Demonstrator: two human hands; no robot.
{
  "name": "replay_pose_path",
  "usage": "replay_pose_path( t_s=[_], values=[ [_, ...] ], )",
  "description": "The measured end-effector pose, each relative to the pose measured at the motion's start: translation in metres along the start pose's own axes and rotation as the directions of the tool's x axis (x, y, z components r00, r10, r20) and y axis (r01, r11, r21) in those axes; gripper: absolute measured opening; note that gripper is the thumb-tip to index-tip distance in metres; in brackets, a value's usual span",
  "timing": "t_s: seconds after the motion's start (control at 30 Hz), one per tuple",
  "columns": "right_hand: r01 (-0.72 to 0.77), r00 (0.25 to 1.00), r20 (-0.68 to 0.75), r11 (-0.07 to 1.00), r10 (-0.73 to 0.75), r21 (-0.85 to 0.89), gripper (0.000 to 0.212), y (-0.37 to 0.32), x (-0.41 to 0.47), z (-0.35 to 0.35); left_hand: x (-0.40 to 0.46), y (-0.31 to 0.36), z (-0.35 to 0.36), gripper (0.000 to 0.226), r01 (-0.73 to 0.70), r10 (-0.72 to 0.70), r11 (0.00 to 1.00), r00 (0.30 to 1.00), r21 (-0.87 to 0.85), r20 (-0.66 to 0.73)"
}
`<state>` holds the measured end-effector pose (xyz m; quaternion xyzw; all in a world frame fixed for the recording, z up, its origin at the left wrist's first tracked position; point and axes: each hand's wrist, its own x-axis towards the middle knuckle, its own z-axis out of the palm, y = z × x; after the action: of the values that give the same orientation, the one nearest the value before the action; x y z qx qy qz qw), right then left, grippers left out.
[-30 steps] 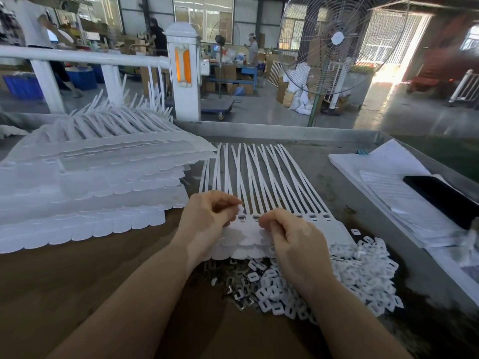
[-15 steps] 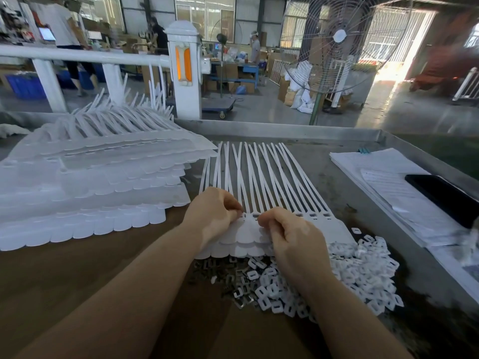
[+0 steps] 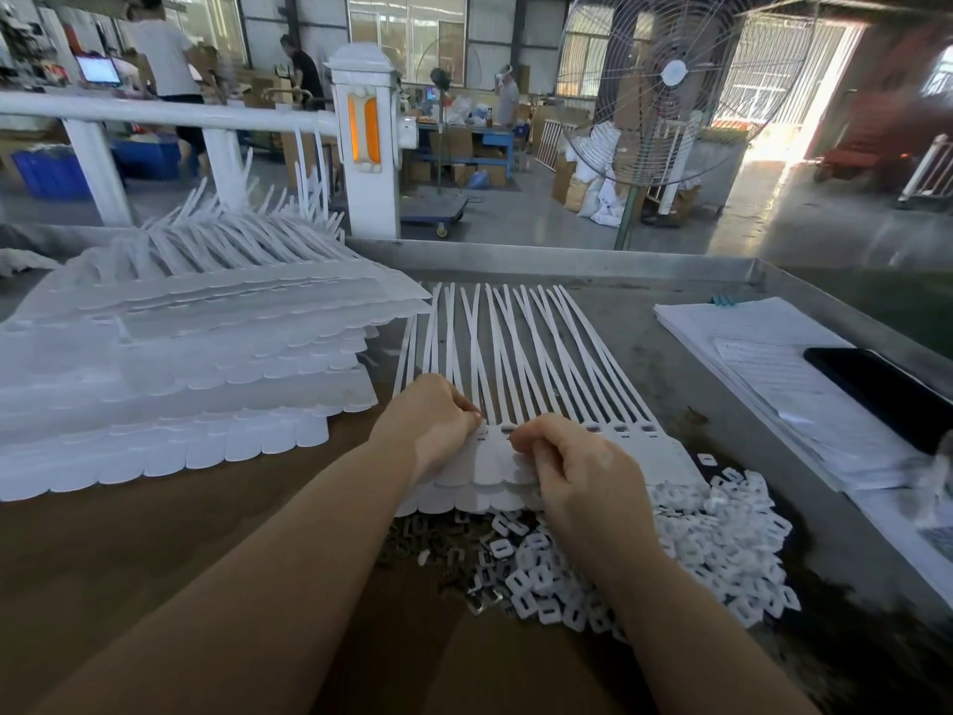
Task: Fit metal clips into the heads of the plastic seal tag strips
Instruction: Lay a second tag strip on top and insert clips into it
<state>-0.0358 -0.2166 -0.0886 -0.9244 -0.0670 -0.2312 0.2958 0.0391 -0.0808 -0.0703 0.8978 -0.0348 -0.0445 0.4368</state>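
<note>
A sheet of joined white seal strips (image 3: 521,405) lies at the centre of the table (image 3: 567,260), tails fanning toward 12 o'clock and rounded tag ends toward 6 o'clock. It rests on at least one more sheet beneath. The slotted heads (image 3: 619,430) run in a row across the middle.

Progress looks partial. Heads toward 3 o'clock show dark slots, but whether clips already sit in them cannot be told. The head between the two hands seems to be the one in work. At 9 o'clock, a tall stack (image 3: 180,363) of similar sheets waits or is finished; which, I cannot tell.

The left hand (image 3: 433,425) curls over the sheet's 9 o'clock side, its fingertips (image 3: 474,418) pressed together on a head. The right hand (image 3: 572,467) sits just beside it at 3 o'clock, fingers bent, thumb and forefinger pinched at a head. A clip in that pinch is likely but too small to see.

At 6 o'clock, touching the sheet's edge, lies a heap of grey metal clips (image 3: 448,559). White square caps (image 3: 696,559) spread toward 4 o'clock. Papers (image 3: 763,363) and a black phone (image 3: 887,394) lie at 3 o'clock.
</note>
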Motion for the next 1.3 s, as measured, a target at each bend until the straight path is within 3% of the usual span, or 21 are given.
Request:
replay_pose_path(
  t_s=[0.53, 0.7, 0.9, 1.07, 1.2, 1.3],
  values=[
    [0.03, 0.999, -0.014, 1.0, -0.03, -0.005, 0.019, 0.002, 0.0, 0.0, 0.005, 0.006, 0.0, 0.003, 0.074, -0.074, 0.997, 0.997, -0.001, -0.002],
    [0.028, 1.0, -0.01, 1.0, -0.028, -0.011, 0.019, 0.002, 0.0, 0.0, 0.006, 0.004, 0.0, 0.024, 0.055, -0.055, 0.998, 0.997, 0.005, -0.05],
    [0.016, 1.0, -0.006, 1.0, -0.016, 0.007, 0.02, 0.001, -0.001, -0.001, 0.007, 0.003, 0.001, 0.022, 0.057, -0.057, 0.998, 0.997, -0.001, -0.051],
    [-0.028, 0.998, -0.046, 0.997, 0.031, 0.069, 0.021, 0.0, 0.0, -0.004, -0.002, 0.002, -0.003, 0.016, -0.045, 0.047, 0.996, 0.999, 0.076, -0.019],
    [-0.084, 0.993, -0.078, 0.988, 0.094, 0.127, 0.022, 0.002, 0.002, -0.005, -0.018, 0.001, -0.006, 0.015, -0.199, 0.207, 0.962, 0.978, 0.188, -0.019],
    [-0.089, 0.991, -0.085, 0.988, 0.1, 0.129, 0.022, 0.001, 0.002, -0.005, -0.034, 0.006, -0.008, 0.012, -0.368, 0.347, 0.918, 0.926, 0.146, 0.147]
  ],
)
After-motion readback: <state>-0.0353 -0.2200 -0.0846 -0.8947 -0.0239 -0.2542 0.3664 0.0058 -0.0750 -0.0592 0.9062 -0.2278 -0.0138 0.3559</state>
